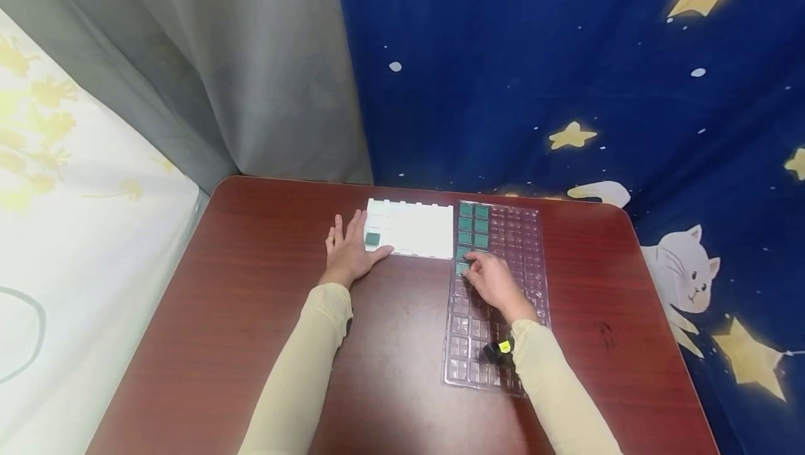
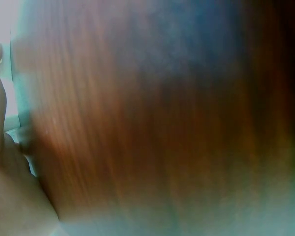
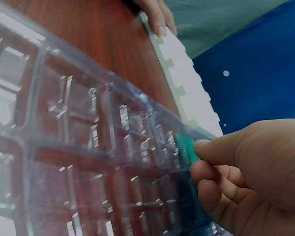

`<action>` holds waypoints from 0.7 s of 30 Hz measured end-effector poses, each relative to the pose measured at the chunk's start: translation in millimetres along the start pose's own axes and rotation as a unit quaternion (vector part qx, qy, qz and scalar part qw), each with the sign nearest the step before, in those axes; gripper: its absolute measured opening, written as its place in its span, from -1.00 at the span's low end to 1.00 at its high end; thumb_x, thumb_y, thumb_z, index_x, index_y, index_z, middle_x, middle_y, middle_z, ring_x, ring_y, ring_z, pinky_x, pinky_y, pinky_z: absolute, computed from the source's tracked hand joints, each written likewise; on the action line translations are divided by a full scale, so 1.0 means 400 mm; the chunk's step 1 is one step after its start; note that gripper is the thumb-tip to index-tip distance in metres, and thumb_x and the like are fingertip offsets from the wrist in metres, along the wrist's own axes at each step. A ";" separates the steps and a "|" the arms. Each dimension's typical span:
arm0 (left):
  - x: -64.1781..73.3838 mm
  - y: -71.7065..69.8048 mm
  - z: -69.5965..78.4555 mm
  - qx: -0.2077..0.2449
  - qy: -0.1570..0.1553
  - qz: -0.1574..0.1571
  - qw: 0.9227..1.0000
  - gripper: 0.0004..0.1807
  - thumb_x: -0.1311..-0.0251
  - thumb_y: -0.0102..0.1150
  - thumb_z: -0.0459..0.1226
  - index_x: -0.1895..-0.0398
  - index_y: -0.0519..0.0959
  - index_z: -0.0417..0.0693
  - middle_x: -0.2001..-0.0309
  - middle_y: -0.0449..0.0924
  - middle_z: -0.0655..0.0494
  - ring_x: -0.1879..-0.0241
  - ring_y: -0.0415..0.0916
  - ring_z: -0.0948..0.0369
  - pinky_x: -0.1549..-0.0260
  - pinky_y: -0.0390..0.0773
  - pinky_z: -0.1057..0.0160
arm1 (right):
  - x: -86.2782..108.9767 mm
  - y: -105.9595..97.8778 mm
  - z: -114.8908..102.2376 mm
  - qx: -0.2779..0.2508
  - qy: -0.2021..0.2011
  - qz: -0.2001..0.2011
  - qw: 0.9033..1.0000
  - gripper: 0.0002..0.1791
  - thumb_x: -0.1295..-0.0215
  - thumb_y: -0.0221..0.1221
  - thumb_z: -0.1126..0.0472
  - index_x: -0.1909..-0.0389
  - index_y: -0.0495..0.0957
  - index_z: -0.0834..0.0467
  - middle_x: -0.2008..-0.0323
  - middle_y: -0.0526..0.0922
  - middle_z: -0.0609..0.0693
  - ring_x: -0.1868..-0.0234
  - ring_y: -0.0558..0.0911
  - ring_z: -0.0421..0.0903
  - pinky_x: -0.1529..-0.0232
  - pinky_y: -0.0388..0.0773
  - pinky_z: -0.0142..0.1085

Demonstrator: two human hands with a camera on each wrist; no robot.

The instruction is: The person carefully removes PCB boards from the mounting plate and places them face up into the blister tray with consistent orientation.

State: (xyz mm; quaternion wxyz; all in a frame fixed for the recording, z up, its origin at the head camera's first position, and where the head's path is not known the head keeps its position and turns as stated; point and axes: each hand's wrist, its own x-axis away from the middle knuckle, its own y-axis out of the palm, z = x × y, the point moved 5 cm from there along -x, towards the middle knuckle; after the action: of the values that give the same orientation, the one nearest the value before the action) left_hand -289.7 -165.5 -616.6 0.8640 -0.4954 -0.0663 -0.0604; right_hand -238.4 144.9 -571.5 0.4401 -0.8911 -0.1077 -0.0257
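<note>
My left hand is spread at the left end of a white slotted tray, its thumb along the near edge and its fingers at the left side. One green square tile sits in that tray by the hand. On the right, a clear plastic blister tray holds two columns of green tiles at its far left. My right hand is over this tray, thumb and fingertips pinching a green tile in the left column. Its fingers partly hide the tiles below.
The reddish-brown wooden table carries both trays side by side near its far edge. Many compartments of the clear tray hold no tiles. Behind the table hang a grey curtain and a blue star-patterned curtain. A white patterned cloth hangs at the left.
</note>
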 end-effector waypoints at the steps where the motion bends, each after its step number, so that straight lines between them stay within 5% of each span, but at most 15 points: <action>1: 0.001 -0.001 0.001 0.000 0.000 0.000 1.000 0.26 -0.08 0.13 0.48 -0.68 -0.27 0.26 -0.70 -0.32 0.18 -0.66 -0.65 -0.08 -0.56 -0.39 -0.29 | -0.001 -0.004 -0.005 0.000 -0.004 0.003 1.000 -0.54 -0.38 0.27 0.21 -0.26 0.55 0.22 0.25 0.68 0.06 0.26 0.65 -0.08 0.17 0.66 -0.16; 21: 0.008 -0.003 0.009 -0.001 -0.009 -0.003 1.000 0.26 -0.08 0.18 0.45 -0.68 -0.24 0.22 -0.70 -0.30 0.17 -0.66 -0.65 -0.07 -0.57 -0.38 -0.28 | -0.130 0.006 -0.188 -0.101 -0.051 0.048 0.992 -0.60 -0.48 0.16 0.16 -0.27 0.54 0.14 0.27 0.72 0.05 0.26 0.74 -0.05 0.26 0.60 -0.25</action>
State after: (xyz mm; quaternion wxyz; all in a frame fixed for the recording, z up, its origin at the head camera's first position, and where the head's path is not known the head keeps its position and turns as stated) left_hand -286.9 -163.2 -613.2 0.8628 -0.4964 -0.0754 -0.0581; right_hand -284.7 75.3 -534.9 0.3422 -0.9354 -0.0841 0.0296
